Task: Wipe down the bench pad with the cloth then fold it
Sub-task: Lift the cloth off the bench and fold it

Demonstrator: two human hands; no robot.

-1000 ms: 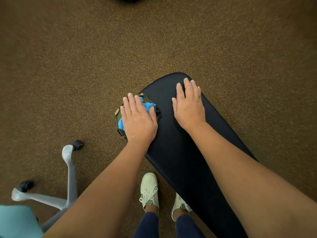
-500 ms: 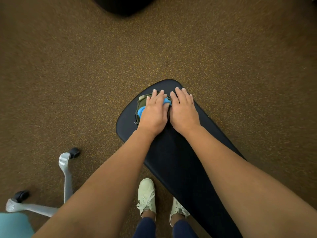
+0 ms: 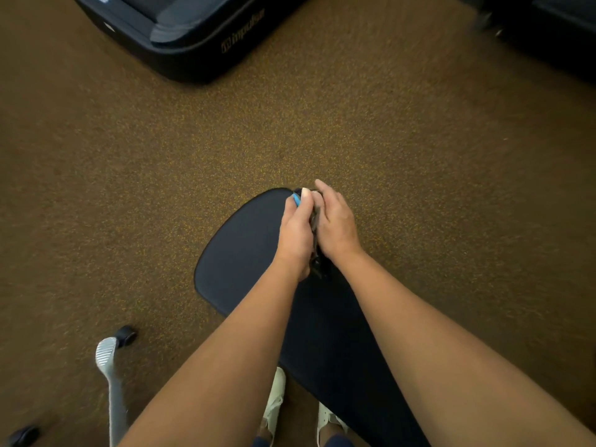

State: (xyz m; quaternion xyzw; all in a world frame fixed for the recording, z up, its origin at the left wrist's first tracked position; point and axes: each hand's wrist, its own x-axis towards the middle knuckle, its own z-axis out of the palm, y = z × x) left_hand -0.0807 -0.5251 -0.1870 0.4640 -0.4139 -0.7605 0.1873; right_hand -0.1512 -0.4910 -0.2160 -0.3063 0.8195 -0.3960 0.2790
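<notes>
At seven o'clock in the view, a silver chair leg [image 3: 108, 375] stands on the speckled brown floor [image 3: 129, 156], with a black caster [image 3: 125, 335] at its far tip. At eleven o'clock lies a dark piece of equipment [image 3: 180, 37] with blurred lettering on its side.

The dark bench pad [image 3: 242, 253] runs from five o'clock up to the centre, where its rounded end points to twelve. Two pale shoes [image 3: 274, 404] stand at six o'clock, just beside the pad's left edge.

Both hands are together over the pad's far end, clamped on the cloth [image 3: 314, 221]. The left hand [image 3: 295, 233] curls its fingers round the cloth's left side, and a blue edge shows under its fingertips at its twelve o'clock. The cloth stands bunched and dark in the narrow gap between the palms, a fold hanging out at six o'clock by the wrists. The right hand [image 3: 337, 221] holds the cloth from three o'clock, its fingers bent over the top. Whether the cloth touches the pad cannot be told.

A second dark shape [image 3: 548, 27] fills the one o'clock corner.
</notes>
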